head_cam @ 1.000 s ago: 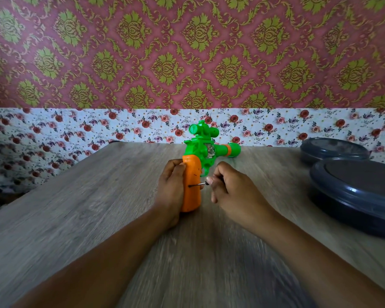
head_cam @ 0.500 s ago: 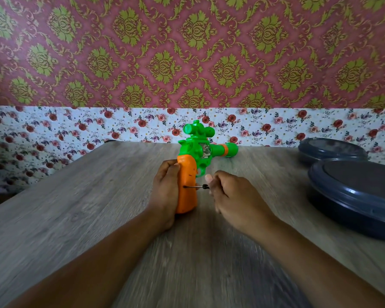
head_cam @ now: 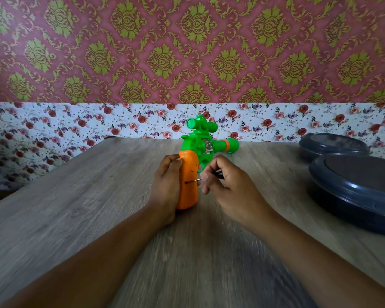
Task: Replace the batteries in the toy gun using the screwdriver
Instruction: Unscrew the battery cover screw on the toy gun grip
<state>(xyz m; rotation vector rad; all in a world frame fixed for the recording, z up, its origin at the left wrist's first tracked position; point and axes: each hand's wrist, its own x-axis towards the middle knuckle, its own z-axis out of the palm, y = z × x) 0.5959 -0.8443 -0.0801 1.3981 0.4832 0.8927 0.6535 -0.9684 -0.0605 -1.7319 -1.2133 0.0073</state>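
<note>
From my head view, the toy gun (head_cam: 195, 165) stands on its orange grip near the middle of the desk (head_cam: 76, 207), toward the far edge, its green body up top and the barrel with an orange band pointing toward the desk's right side. A green scope sits on the very top of it.

My left hand (head_cam: 167, 185) wraps the orange grip from the left side, fingers curled around its back edge, the heel of the hand resting on the desk beside the grip's base. The hand is closed around the grip and holds the gun upright.

My right hand (head_cam: 229, 187) is just to the right of the grip, fingers bent and pinching the screwdriver (head_cam: 206, 177). Its thin metal shaft runs level from my fingertips across to the right face of the orange grip, where the tip touches the plastic around mid-height. A bit of the dark handle shows between my fingers; the rest is hidden inside my hand.

Along the desk's right edge sit two dark round lidded containers (head_cam: 353, 187), one nearer and larger in view, the other behind it at the far right corner, well apart from the gun
</note>
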